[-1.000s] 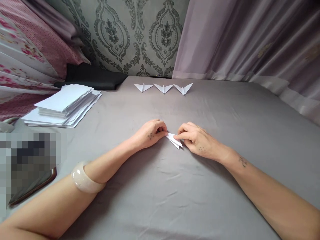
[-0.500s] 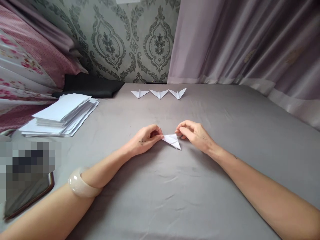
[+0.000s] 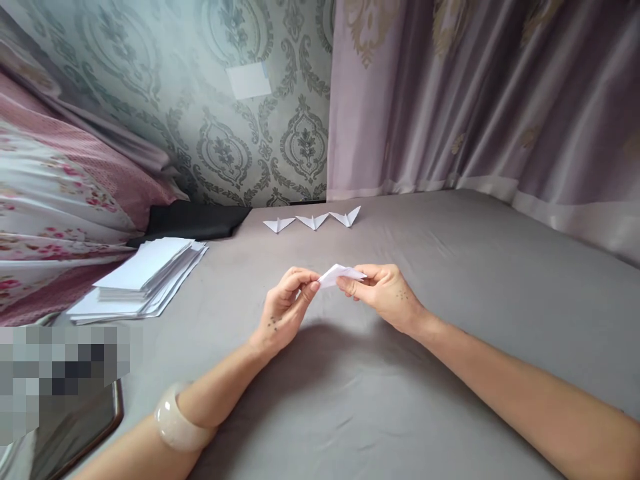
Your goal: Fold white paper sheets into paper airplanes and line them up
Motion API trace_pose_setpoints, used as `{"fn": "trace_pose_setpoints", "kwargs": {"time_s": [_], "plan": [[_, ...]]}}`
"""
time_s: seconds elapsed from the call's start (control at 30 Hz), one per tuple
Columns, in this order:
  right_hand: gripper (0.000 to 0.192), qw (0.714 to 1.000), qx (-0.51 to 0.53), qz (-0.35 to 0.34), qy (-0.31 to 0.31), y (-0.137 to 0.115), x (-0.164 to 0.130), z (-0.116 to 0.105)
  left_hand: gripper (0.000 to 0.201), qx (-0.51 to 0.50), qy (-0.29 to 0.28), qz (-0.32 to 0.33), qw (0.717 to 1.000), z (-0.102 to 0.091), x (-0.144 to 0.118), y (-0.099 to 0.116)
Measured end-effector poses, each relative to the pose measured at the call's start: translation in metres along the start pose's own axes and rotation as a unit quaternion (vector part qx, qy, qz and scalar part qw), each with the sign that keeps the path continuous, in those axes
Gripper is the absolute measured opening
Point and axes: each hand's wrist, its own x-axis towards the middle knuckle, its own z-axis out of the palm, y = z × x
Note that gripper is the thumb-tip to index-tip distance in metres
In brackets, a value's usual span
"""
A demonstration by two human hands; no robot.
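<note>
A small folded white paper [image 3: 334,273] is held between my two hands, raised a little above the grey cloth. My left hand [image 3: 287,300] pinches its left tip between thumb and fingers. On the right side, my right hand [image 3: 385,290] grips it with the thumb in front and the fingers behind. Part of the paper is hidden by the right thumb. Farther back lie three folded paper planes in a row: the left paper plane [image 3: 278,225], the middle paper plane [image 3: 313,222] and the right paper plane [image 3: 347,217].
A stack of white paper [image 3: 145,270] lies at the left on the grey cloth [image 3: 400,413]. Behind it is a black folded item [image 3: 200,221]. A dark phone-like device [image 3: 85,427], partly blurred out, is at the lower left. A curtain [image 3: 410,113] hangs at the back right.
My right hand has taken hold of the paper, which is now lifted and turned between both hands. The camera view has tilted up, showing more wall.
</note>
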Motion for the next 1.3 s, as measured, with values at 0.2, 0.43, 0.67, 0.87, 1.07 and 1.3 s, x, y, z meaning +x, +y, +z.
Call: {"fn": "trace_pose_setpoints", "kwargs": {"time_s": [0.2,0.43,0.67,0.87,1.07,1.3], "plan": [[0.019,0.97,-0.108,-0.212,0.044,-0.008,-0.007,0.002,0.02,0.036,-0.034,0.008,0.999,0.0,0.0,0.0],[0.013,0.948,-0.097,-0.3,0.046,-0.01,-0.009,0.004,0.015,0.02,-0.013,-0.029,0.999,0.0,-0.002,0.001],[0.017,0.998,0.047,-0.04,0.021,-0.001,-0.002,0.007,0.024,-0.105,-0.037,-0.233,0.966,0.006,-0.001,0.006],[0.031,0.993,0.102,0.055,-0.024,-0.001,-0.003,0.019,0.028,-0.2,-0.043,-0.294,0.934,0.016,-0.003,0.007],[0.033,0.99,0.118,0.076,-0.011,0.001,-0.005,0.02,0.032,-0.268,-0.054,-0.346,0.898,0.02,-0.006,0.014],[0.031,0.986,-0.085,0.144,0.0,0.007,0.006,0.006,0.044,-0.135,-0.097,-0.379,0.911,0.02,-0.001,0.004]]}}
